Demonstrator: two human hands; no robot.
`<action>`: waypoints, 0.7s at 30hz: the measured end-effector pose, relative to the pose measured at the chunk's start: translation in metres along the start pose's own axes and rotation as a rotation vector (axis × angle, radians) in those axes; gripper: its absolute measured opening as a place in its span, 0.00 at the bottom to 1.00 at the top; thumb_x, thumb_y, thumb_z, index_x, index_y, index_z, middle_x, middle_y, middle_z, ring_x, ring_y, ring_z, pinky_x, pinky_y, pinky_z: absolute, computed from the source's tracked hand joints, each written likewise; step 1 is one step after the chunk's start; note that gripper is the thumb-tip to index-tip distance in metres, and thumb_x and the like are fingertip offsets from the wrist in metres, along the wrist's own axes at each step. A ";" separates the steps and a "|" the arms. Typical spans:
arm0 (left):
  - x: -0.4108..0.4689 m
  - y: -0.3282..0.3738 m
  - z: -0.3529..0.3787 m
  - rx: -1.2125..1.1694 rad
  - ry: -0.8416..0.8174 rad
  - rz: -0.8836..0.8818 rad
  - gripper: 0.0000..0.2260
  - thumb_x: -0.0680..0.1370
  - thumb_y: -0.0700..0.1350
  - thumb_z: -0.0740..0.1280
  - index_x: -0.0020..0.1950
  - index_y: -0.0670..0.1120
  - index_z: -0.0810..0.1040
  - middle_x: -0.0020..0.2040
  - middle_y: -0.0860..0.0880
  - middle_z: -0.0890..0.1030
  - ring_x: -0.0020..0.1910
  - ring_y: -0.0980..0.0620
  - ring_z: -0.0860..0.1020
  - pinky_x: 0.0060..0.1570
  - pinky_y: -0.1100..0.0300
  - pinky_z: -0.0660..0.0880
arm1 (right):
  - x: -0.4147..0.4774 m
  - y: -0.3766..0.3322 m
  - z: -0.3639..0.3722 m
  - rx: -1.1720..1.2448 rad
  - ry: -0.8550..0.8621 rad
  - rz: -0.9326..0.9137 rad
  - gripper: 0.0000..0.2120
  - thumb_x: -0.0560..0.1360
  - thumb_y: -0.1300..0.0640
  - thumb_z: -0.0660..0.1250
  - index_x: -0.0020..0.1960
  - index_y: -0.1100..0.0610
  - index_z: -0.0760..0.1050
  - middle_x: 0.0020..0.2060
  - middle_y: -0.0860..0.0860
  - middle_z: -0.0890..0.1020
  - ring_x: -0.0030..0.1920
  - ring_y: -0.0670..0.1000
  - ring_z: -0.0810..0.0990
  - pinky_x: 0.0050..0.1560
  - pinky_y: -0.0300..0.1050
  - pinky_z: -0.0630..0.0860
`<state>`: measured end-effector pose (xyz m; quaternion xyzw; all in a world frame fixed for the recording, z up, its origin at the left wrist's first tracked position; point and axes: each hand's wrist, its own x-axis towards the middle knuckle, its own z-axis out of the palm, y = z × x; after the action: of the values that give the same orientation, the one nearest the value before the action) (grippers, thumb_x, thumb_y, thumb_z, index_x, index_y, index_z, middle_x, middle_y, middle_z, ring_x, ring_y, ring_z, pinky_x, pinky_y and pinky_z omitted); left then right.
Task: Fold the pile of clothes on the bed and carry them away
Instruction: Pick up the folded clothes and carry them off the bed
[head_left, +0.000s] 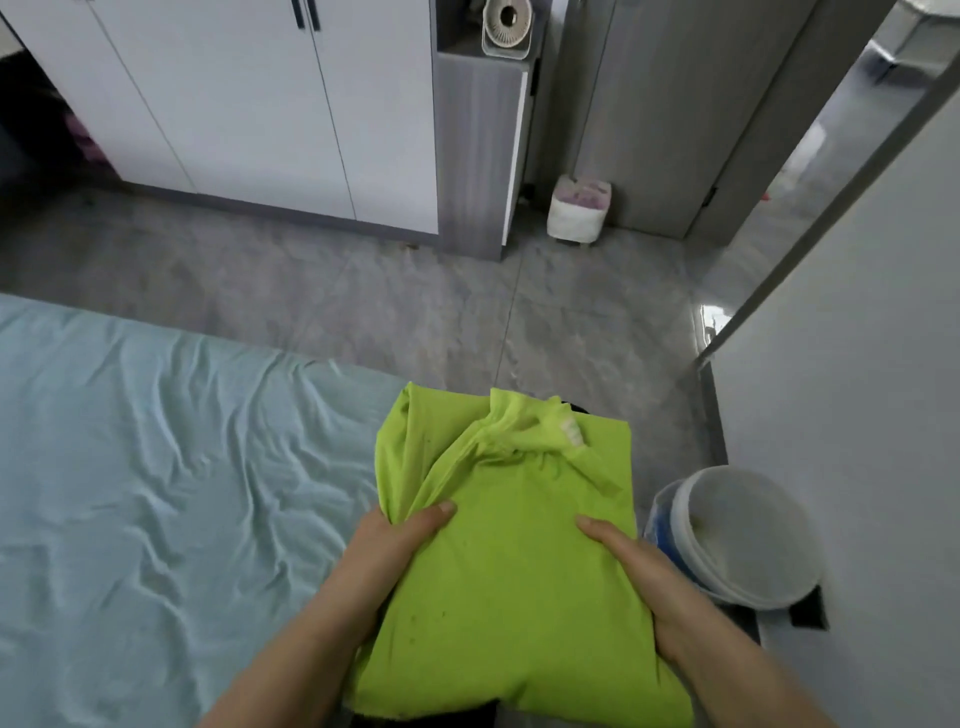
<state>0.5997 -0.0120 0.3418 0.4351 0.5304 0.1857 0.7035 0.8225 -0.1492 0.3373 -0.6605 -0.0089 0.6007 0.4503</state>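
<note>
A stack of folded clothes with a lime-green garment (514, 561) on top is held up in front of me, past the bed's right edge and over the floor. Dark fabric shows under it at the far and near edges. My left hand (395, 545) grips the stack's left side with the thumb on top and fingers hidden beneath. My right hand (639, 571) grips the right side the same way. The bed (156, 467), covered by a wrinkled pale blue sheet, lies to the left with no clothes on its visible part.
A white bucket (737, 535) stands on the floor by the right wall. White wardrobe doors (234, 93) line the far side, with a grey cabinet (478, 145) and a small white bin (579, 208) beside them. An open doorway (810, 171) is at the far right.
</note>
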 end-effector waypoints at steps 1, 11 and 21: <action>0.017 0.016 0.002 0.002 0.001 0.000 0.17 0.66 0.53 0.79 0.51 0.53 0.78 0.42 0.59 0.85 0.40 0.57 0.84 0.34 0.65 0.78 | 0.012 -0.017 0.003 0.004 -0.002 0.000 0.37 0.56 0.43 0.79 0.62 0.53 0.75 0.50 0.56 0.86 0.51 0.60 0.84 0.59 0.59 0.77; 0.181 0.142 0.030 0.008 0.033 -0.020 0.28 0.64 0.55 0.79 0.61 0.49 0.77 0.50 0.49 0.85 0.47 0.48 0.84 0.46 0.52 0.80 | 0.138 -0.193 0.020 -0.026 0.002 -0.061 0.34 0.56 0.42 0.78 0.58 0.57 0.79 0.45 0.55 0.86 0.45 0.56 0.86 0.50 0.50 0.80; 0.332 0.237 0.073 -0.200 0.208 -0.004 0.28 0.63 0.59 0.78 0.60 0.54 0.76 0.51 0.51 0.85 0.49 0.49 0.84 0.51 0.50 0.79 | 0.294 -0.397 0.032 -0.233 -0.162 -0.077 0.22 0.67 0.48 0.75 0.58 0.57 0.79 0.46 0.54 0.86 0.46 0.55 0.86 0.51 0.49 0.80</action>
<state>0.8360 0.3291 0.3440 0.3403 0.5801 0.2804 0.6848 1.0883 0.2679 0.3506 -0.6568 -0.1400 0.6294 0.3911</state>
